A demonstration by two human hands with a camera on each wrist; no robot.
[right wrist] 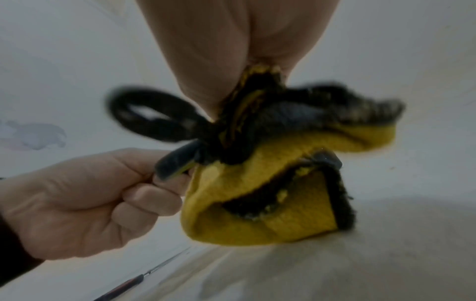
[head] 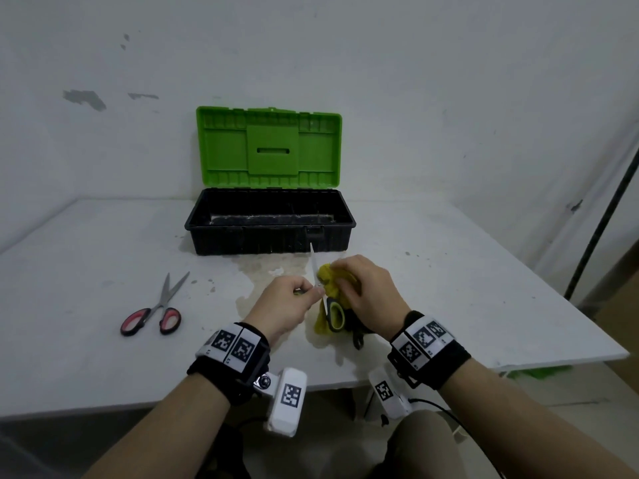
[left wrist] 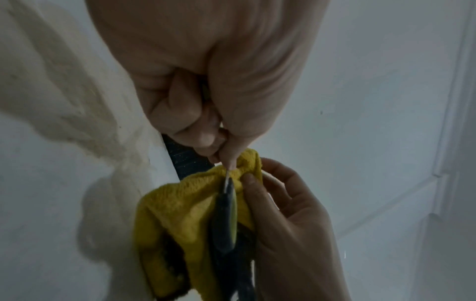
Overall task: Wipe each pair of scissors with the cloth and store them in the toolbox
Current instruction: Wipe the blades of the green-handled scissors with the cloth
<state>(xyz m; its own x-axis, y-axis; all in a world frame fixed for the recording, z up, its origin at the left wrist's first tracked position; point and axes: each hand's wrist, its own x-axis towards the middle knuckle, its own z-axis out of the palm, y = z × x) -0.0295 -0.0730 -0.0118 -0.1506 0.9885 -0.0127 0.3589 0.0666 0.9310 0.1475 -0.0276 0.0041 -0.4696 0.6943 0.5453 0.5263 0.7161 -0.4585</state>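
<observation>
A pair of scissors [head: 336,314] with black and yellow-green handles is held above the table, one blade pointing up toward the toolbox. My left hand [head: 318,292] pinches that blade just above the handles. Gripping a yellow cloth [head: 328,274], my right hand [head: 342,273] bunches it round the scissors. In the left wrist view the left hand [left wrist: 226,156] pinches the thin blade against the cloth [left wrist: 180,207]. The right wrist view shows the cloth [right wrist: 244,183] folded over the handles [right wrist: 149,120]. A second pair, the red-handled scissors [head: 155,309], lies partly spread on the left.
The black toolbox [head: 269,236] stands at the back against the wall, its green lid [head: 269,146] upright. The white table [head: 449,271] has a pale stain in front of the box. Its right edge runs diagonally near a dark pole [head: 601,229].
</observation>
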